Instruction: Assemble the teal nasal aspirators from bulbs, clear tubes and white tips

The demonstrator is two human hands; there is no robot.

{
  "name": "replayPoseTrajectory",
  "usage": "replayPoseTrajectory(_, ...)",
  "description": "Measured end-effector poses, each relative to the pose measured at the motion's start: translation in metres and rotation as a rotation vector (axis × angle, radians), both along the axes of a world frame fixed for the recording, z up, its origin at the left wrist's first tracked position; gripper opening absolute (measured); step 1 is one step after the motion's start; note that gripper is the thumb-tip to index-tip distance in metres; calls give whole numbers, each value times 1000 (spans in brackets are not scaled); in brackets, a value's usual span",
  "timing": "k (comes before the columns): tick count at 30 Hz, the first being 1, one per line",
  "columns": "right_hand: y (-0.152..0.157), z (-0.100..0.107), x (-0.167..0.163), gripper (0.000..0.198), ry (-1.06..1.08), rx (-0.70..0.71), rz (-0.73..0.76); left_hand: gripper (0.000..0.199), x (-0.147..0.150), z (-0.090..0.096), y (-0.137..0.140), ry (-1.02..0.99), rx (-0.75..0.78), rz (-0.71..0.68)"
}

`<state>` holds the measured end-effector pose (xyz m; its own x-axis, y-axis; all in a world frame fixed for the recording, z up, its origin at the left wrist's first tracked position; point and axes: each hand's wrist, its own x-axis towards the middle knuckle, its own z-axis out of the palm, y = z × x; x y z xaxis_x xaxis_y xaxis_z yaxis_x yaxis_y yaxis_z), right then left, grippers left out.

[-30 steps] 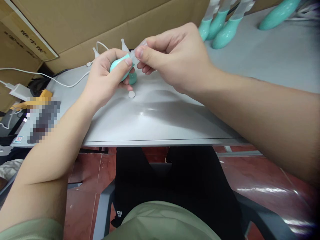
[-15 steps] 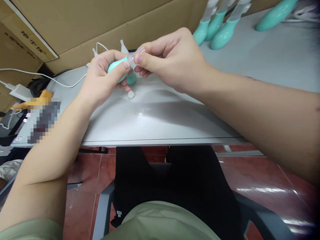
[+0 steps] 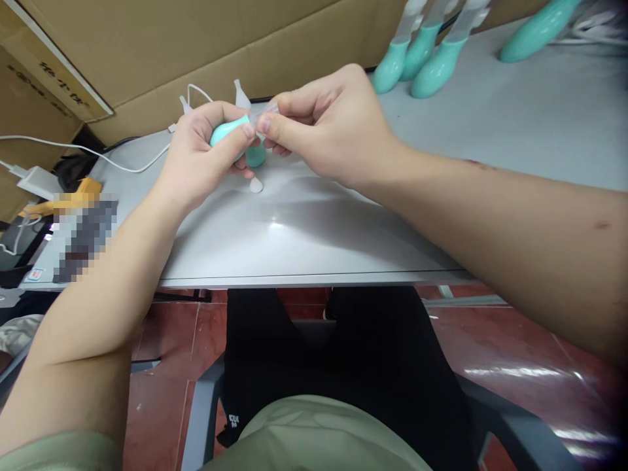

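Note:
My left hand (image 3: 196, 150) is closed around a glossy teal squeeze bulb (image 3: 226, 132), with the thumb lying along its side near the neck. At that neck, my right hand (image 3: 328, 127) pinches a clear plastic tube (image 3: 271, 111) between thumb and fingers. The tube meets the bulb's mouth; fingers hide how far in it sits. Just behind and below the hands stands another teal bulb (image 3: 256, 156), partly covered, and a translucent white nozzle (image 3: 241, 95) rises behind it. A small white teardrop-shaped piece (image 3: 256, 185) lies on the table under my left fingers.
Several teal bulbs with clear necks (image 3: 439, 69) stand at the back right, beside a lying teal bulb (image 3: 537, 33). Cardboard (image 3: 206, 46) backs the grey table (image 3: 314, 252). On the left are a white cable (image 3: 140, 170), a white adapter (image 3: 39, 183) and a yellow object (image 3: 88, 190).
My right hand has shifted slightly left and down, closer to the left hand, and less of the clear tube shows. The left hand keeps its grip on the bulb.

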<state>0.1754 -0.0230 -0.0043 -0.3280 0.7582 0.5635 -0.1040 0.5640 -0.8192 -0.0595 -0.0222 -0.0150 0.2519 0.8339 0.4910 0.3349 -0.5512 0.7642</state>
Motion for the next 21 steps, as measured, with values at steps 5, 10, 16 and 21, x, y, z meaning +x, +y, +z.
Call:
replayPoseTrajectory(5,1,-2,0,59,-15,-69,11,46,-3,3,-2,11,-22,-43)
replayPoseTrajectory(10,3,-3,3,47,-49,-67,50,51,-2,6,-4,42,-45,-16)
replayPoseTrajectory(16,2,4,13,27,-145,-74,100,63,-8,11,3,30,-35,53)
replayPoseTrajectory(21,13,-5,19,18,-373,-74,73,55,-13,21,0,-22,1,42)
